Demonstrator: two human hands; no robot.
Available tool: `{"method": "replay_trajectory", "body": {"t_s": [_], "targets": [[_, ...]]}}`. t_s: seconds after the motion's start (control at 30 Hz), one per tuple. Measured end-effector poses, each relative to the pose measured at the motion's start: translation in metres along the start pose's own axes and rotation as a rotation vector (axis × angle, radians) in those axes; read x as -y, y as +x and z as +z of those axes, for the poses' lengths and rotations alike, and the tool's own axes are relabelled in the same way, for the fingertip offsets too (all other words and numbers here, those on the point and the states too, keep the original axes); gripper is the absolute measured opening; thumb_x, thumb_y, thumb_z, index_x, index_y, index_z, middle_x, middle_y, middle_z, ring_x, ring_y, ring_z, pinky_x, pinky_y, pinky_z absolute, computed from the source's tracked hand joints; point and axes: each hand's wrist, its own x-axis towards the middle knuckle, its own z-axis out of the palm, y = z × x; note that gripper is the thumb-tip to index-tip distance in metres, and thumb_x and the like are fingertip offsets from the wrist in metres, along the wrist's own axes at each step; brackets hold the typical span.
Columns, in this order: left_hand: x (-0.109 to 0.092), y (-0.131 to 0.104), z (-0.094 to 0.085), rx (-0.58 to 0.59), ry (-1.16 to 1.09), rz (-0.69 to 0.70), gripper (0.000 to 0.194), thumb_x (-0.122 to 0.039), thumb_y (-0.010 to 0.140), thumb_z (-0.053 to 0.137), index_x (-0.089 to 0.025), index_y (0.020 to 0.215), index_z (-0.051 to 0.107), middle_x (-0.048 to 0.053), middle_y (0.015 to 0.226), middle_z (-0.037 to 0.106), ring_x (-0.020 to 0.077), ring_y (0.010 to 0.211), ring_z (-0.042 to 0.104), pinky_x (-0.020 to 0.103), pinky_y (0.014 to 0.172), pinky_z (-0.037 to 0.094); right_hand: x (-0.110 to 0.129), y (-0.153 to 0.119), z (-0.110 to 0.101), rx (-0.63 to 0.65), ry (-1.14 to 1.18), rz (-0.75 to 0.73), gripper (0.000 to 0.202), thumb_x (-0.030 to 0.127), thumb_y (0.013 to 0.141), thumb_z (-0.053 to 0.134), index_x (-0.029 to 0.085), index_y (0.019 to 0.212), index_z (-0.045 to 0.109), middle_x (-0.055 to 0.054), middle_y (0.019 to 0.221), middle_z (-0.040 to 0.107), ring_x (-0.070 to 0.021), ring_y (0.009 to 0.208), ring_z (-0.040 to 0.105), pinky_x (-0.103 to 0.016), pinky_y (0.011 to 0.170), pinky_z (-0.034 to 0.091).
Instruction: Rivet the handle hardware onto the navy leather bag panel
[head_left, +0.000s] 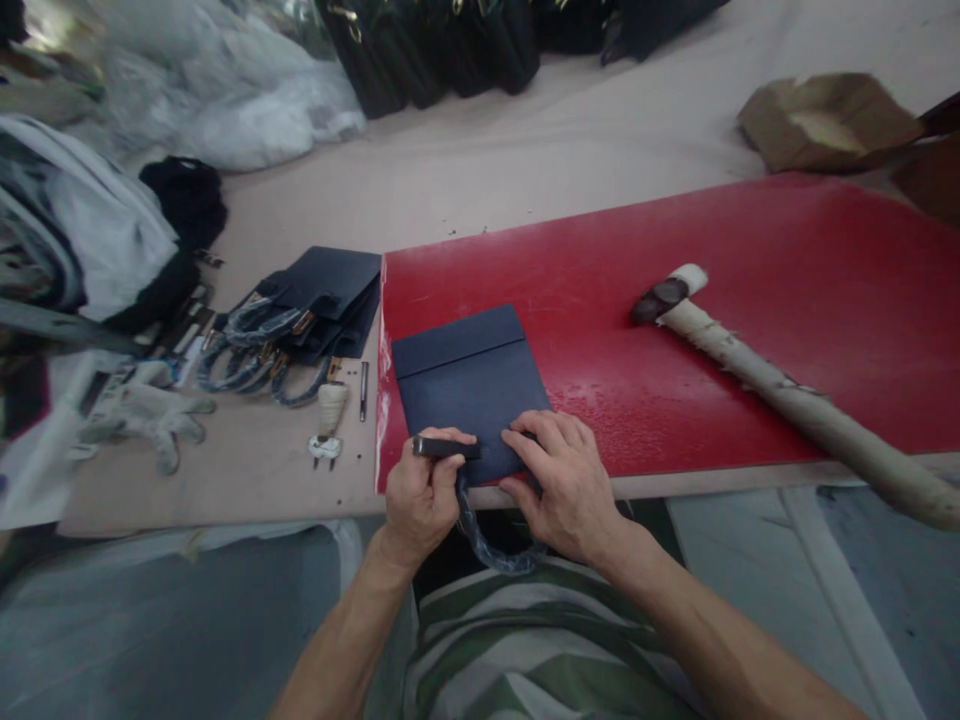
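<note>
A dark blue leather-like panel (472,385) with a seam across its upper part lies slightly tilted on a red board. My left hand (421,492) is closed around a short dark bar-shaped tool (441,447), whose tip end is at the panel's lower part. Below the panel's near edge hangs a plastic-wrapped curved handle (487,553); its upper ends are partly covered by my hands. My right hand (564,482) pinches the panel's lower right corner, fingers on top and thumb at the near edge. What lies under those fingers is hidden.
On the red board (750,230) rests a hammer (780,390) with a wrapped handle. Left of it lie stacked panels with handles (322,290), a two-pronged tool (328,425), a metal rod (364,390) and a glove (154,410). A cardboard box (829,120) stands far right.
</note>
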Motion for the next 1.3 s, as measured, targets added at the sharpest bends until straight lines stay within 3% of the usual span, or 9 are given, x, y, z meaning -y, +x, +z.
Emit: {"method": "replay_trajectory", "body": {"t_s": [0.47,0.67,0.8,0.9,0.97,1.07,1.13,1.2,1.3], "targets": [[0.004,-0.003,0.009,-0.015,-0.058,-0.015,0.015,-0.017,0.098,0.051,-0.018,0.112,0.053,0.008,0.104,0.07,0.0178,0.099,0.071,0.034,0.088,0.06,0.003,0.001,-0.004,0.022,-0.003,0.016,0.041,0.026,0.085,0.072,0.017,0.123,0.06,-0.008,0.127,0.056,-0.0274,0.119,0.046,-0.047,0.109,0.033],[0.0,0.005,0.008,-0.032,0.032,0.128,0.014,-0.013,0.096,0.053,-0.015,0.109,0.057,0.007,0.1,0.071,0.0134,0.094,0.07,0.025,0.085,0.059,0.0,-0.003,-0.008,0.015,0.121,-0.025,0.044,0.023,0.083,0.073,0.016,0.125,0.06,-0.01,0.13,0.055,-0.0272,0.122,0.048,-0.049,0.109,0.036],[-0.001,0.009,0.007,-0.009,0.001,0.154,0.018,-0.012,0.094,0.056,-0.015,0.112,0.055,0.006,0.099,0.07,0.0102,0.091,0.07,0.019,0.083,0.057,-0.019,0.002,-0.033,-0.113,0.196,-0.048,0.037,0.024,0.09,0.067,0.014,0.125,0.06,-0.011,0.129,0.057,-0.0236,0.122,0.052,-0.042,0.104,0.044],[0.0,0.009,0.008,0.029,-0.053,0.162,0.021,-0.011,0.092,0.059,-0.017,0.112,0.054,0.005,0.101,0.071,0.0095,0.093,0.071,0.017,0.085,0.057,-0.052,0.009,-0.07,-0.262,-0.029,-0.004,0.03,0.029,0.094,0.059,0.012,0.118,0.064,-0.013,0.123,0.06,-0.0259,0.118,0.055,-0.045,0.103,0.046],[0.002,0.009,0.009,0.03,-0.06,0.175,0.023,-0.011,0.092,0.06,-0.017,0.113,0.054,0.005,0.1,0.072,0.0099,0.094,0.071,0.018,0.087,0.057,-0.079,0.012,-0.096,-0.289,-0.223,0.08,0.034,0.033,0.092,0.058,0.011,0.117,0.065,-0.016,0.125,0.06,-0.0304,0.118,0.054,-0.048,0.104,0.045],[0.004,0.008,0.011,0.007,-0.052,0.193,0.022,-0.011,0.092,0.059,-0.018,0.112,0.055,0.004,0.097,0.073,0.0116,0.093,0.072,0.02,0.087,0.058,-0.113,0.009,-0.126,-0.15,-0.568,0.331,0.043,0.039,0.089,0.062,0.011,0.121,0.064,-0.019,0.128,0.057,-0.0365,0.111,0.054,-0.049,0.09,0.046],[0.004,0.008,0.011,-0.009,-0.036,0.221,0.023,-0.011,0.091,0.06,-0.018,0.112,0.056,0.005,0.097,0.073,0.0125,0.093,0.072,0.02,0.086,0.058,-0.127,0.003,-0.134,-0.011,-0.752,0.465,0.044,0.043,0.092,0.06,0.01,0.121,0.061,-0.02,0.121,0.058,-0.0354,0.103,0.054,-0.043,0.078,0.043],[0.004,0.009,0.011,-0.021,-0.021,0.258,0.022,-0.011,0.091,0.06,-0.018,0.111,0.056,0.004,0.097,0.073,0.0128,0.093,0.072,0.02,0.085,0.058,-0.133,-0.004,-0.136,0.07,-0.868,0.494,0.039,0.042,0.098,0.052,0.009,0.116,0.059,-0.019,0.108,0.058,-0.032,0.095,0.055,-0.038,0.07,0.038],[0.002,0.01,0.011,-0.027,-0.012,0.3,0.019,-0.01,0.091,0.06,-0.018,0.108,0.056,0.005,0.097,0.072,0.0135,0.091,0.072,0.021,0.083,0.058,-0.135,-0.01,-0.134,0.087,-0.959,0.421,0.027,0.033,0.101,0.045,0.008,0.105,0.057,-0.017,0.094,0.056,-0.0289,0.084,0.055,-0.035,0.065,0.032]]}}
